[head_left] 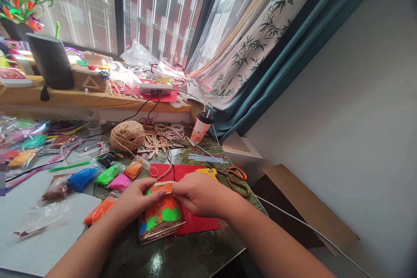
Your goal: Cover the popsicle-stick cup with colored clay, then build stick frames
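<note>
A flat-sided craft piece covered in orange, green, blue and brown clay (pixel 163 215) tilts above the table edge, with wooden strips along its bottom. My left hand (pixel 138 200) is closed round its left side, the thumb lying across the front. At the upper edge my right hand (pixel 198 193) pinches with thumb and forefinger; what lies between the fingertips is hidden. Pale twine (pixel 163 183) runs along that upper edge between both hands. It seems to lead back to the ball of twine (pixel 127 135). Under the piece lies a red sheet (pixel 202 222), with a yellow glue gun (pixel 207 173) behind my right hand.
Orange-handled scissors (pixel 237 180) and clear glue sticks (pixel 208 158) lie at the right. Bags of coloured clay (pixel 107 174) spread left over a white board (pixel 19 234). Wooden sticks (pixel 155 144) and a lidded cup (pixel 201 128) stand behind. A cardboard box (pixel 309 204) is beyond the table edge.
</note>
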Tool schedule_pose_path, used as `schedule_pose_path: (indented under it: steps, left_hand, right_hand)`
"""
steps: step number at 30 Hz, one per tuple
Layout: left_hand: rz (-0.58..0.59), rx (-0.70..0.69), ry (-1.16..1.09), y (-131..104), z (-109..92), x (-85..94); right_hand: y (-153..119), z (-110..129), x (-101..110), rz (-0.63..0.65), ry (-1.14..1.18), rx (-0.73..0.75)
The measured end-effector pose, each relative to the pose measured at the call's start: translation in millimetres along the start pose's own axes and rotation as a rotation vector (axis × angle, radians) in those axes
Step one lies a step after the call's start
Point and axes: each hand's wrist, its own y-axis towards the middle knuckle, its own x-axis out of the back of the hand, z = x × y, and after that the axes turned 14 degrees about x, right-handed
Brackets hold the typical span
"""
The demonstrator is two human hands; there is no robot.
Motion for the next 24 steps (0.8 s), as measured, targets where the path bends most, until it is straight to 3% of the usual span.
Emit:
schedule_pose_path:
  steps: [7, 17, 20, 24]
  left_hand:
    - [0.011, 0.069, 0.039, 0, -6, -0.6]
    - [0.026, 0.071, 0.010, 2, -1, 0.1]
    - [-0.006, 0.041, -0.043, 2, 2, 0.9]
    - [-0.076, 0.038, -0.103, 2, 5, 1.2]
  right_hand:
    - [-1, -1, -3, 0.047, -0.033, -0.006]
    - [-1, -2, -1, 0.071, -0.063, 0.017]
    - [-3, -4, -5, 0.007, -0.062, 0.044]
    - [-14, -4, -9, -0.233, 0.017, 0.066]
